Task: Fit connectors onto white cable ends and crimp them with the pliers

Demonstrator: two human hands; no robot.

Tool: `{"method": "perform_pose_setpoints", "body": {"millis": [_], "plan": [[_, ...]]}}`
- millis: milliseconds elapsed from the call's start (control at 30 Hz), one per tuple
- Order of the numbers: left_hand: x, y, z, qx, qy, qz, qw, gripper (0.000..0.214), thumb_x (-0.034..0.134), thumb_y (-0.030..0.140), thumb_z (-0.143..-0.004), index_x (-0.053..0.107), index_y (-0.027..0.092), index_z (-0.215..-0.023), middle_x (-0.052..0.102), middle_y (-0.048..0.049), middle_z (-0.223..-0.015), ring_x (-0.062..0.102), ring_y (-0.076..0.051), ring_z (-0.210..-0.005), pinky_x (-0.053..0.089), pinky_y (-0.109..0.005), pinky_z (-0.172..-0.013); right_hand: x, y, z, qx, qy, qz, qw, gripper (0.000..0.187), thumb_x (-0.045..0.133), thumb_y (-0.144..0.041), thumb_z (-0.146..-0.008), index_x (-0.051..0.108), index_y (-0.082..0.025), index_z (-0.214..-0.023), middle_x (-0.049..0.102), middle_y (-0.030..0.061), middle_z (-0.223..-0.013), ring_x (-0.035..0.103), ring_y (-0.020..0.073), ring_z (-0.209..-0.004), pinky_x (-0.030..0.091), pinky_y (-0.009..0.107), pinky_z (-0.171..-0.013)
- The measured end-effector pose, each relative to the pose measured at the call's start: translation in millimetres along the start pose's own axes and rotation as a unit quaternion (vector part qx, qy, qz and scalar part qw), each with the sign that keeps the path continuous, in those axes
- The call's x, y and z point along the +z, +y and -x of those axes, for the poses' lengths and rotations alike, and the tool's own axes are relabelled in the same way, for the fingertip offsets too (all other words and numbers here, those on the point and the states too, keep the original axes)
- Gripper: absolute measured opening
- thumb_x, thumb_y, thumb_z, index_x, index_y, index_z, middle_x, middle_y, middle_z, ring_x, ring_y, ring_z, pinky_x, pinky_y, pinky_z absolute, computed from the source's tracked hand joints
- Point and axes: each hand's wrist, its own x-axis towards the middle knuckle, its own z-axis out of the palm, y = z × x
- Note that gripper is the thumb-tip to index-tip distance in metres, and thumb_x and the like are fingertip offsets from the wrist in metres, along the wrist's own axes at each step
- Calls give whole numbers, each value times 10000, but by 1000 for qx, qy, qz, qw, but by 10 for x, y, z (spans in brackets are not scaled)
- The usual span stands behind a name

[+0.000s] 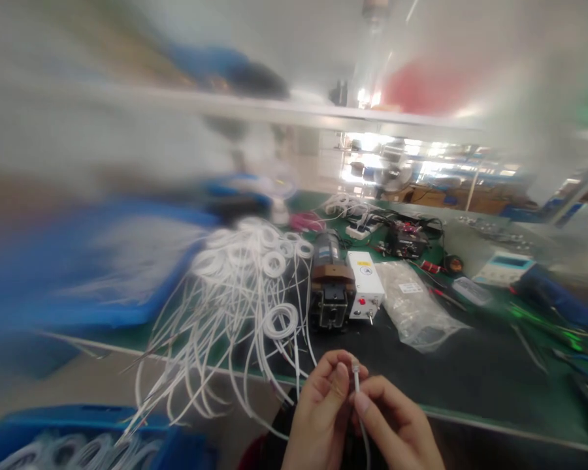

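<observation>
A white cable (364, 434) hangs between my hands at the near edge of the bench, its small connector end (355, 367) pointing up. My right hand (396, 421) pinches the cable just below that end between thumb and fingers. Curled around from the other side, my left hand (321, 408) has its fingertips behind and against the connector, its thumb a little to the left. Part of the left fingers is hidden. A pile of coiled white cables (255, 267) lies left of my hands, loose ends drooping over the bench edge.
Beyond my hands stand a dark crimping machine (330, 287) and a white switch box (366, 287). A clear plastic bag (414, 303) lies to their right on the black mat (451, 372). Blue bins (132, 316) are at left; another blue bin (85, 412) sits below, holding coils.
</observation>
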Motion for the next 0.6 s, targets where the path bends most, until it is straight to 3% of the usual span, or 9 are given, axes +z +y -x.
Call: {"method": "perform_pose_setpoints", "body": {"millis": [100, 200, 400, 600], "plan": [[-90, -30, 61, 29, 49, -34, 998, 320, 872, 427, -917, 760, 167, -1065, 737, -80, -1008, 674, -181, -900, 536, -262, -797, -36, -71, -75, -7, -8, 42, 999, 415, 748, -585, -962, 753, -183, -861, 701, 37, -807, 615, 189, -781, 499, 275, -741], [-241, -73, 110, 56, 99, -82, 990, 292, 823, 425, -962, 776, 165, -1087, 729, -69, -989, 648, -184, -937, 525, -277, -875, -25, -24, -284, 2, 10, 74, 997, 418, 737, -572, -952, 729, -177, -817, 684, 17, -738, 586, 175, -696, 464, 278, -669], [-469, -116, 170, 121, 173, -147, 966, 262, 842, 404, -944, 784, 159, -1020, 681, -46, -962, 599, -164, -873, 499, -265, -819, 49, 265, -718, 26, 34, 104, 994, 359, 724, -478, -934, 705, -179, -736, 638, -6, -635, 531, 163, -615, 390, 286, -605], [-540, -120, 185, 119, 180, -167, 962, 237, 804, 401, -979, 777, 167, -1006, 654, -29, -915, 582, -157, -861, 487, -256, -810, 149, 408, -799, 39, 39, 124, 991, 331, 695, -461, -939, 737, -183, -765, 699, 18, -655, 567, 181, -613, 403, 299, -610]]}}
